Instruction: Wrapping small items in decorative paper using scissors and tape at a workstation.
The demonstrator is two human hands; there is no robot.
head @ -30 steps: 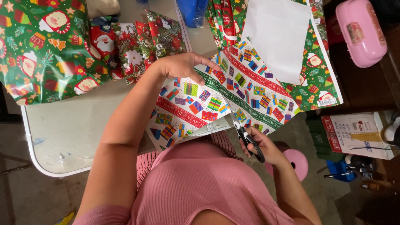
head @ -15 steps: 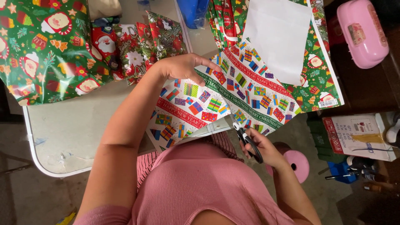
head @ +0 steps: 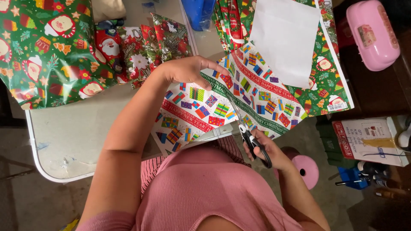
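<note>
Left hand (head: 188,70) presses flat on the striped gift-pattern wrapping paper sheet (head: 222,102) spread across the grey desk (head: 72,132). Right hand (head: 265,149), at the near edge, grips black-handled scissors (head: 250,139), blades biting into the paper.

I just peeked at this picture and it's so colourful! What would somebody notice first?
First, the bright striped gift-wrap sheet with little presents in the middle, pinned by the left hand while the right hand works black-handled scissors at its near edge. Next, the shiny green wrapping paper with festive figures far left, and the pink plastic case top right.
</note>
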